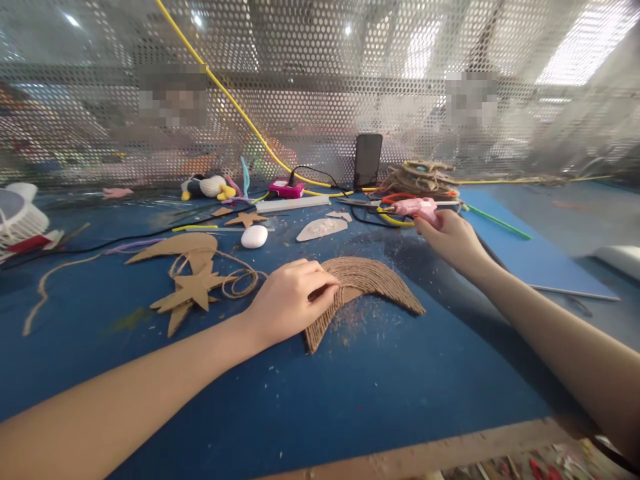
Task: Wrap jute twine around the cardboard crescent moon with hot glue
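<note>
A crescent covered in rows of brown twine (pixel 383 275) lies on the blue table, a bare strip of cardboard showing along its inner edge. My left hand (pixel 293 300) rests on its left part, thumb and fingers closed on the crescent's edge. My right hand (pixel 453 240) is wrapped round a pink glue gun (pixel 417 207) at the back right, its nozzle pointing left. Between the hands and the back wall lies a white half-round piece (pixel 323 229) with whitish lumps on it.
Cardboard stars (pixel 197 287), a plain cardboard crescent (pixel 173 248) and loose twine (pixel 43 293) lie left. A white egg shape (pixel 255 237), a pink box (pixel 286 189), a phone (pixel 367 160) and stacked twine pieces (pixel 423 179) stand farther back. A blue board (pixel 530 247) lies right.
</note>
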`<move>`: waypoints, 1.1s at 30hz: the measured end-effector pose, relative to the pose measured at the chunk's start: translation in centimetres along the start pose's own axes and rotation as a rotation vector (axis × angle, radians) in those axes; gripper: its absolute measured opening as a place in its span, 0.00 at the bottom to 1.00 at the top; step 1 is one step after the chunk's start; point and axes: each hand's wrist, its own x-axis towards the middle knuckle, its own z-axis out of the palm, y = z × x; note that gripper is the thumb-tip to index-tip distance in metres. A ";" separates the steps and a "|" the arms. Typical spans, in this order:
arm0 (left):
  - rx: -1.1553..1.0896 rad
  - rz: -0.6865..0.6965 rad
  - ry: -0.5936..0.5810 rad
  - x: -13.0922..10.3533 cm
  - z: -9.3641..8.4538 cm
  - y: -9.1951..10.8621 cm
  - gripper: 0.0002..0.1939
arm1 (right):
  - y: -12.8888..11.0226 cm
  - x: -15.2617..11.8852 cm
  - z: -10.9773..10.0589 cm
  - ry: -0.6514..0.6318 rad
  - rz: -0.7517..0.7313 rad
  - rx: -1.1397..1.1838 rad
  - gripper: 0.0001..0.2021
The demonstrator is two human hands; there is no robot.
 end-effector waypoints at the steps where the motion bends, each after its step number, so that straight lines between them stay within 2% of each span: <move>1: 0.000 0.000 -0.003 0.0 0.0 0.0 0.09 | 0.1 0.0 0.0 -0.008 0.015 0.024 0.17; 6: 0.004 0.006 -0.020 0.0 -0.1 0.1 0.10 | 0.4 -0.1 0.3 -0.087 0.010 0.118 0.20; 14: 0.002 0.001 -0.021 0.0 -0.1 0.0 0.10 | 0.6 0.1 0.6 -0.111 0.033 0.157 0.24; 19: -0.003 0.000 -0.015 -0.1 -0.1 0.1 0.10 | 0.8 0.1 0.7 -0.130 0.012 0.203 0.20; 25: 0.002 -0.010 -0.018 0.0 -0.2 0.2 0.10 | 0.9 0.2 0.7 -0.081 0.026 0.189 0.18; 33: 0.007 -0.009 -0.014 0.0 -0.2 0.2 0.09 | 0.5 -0.1 0.4 -0.005 0.046 0.194 0.20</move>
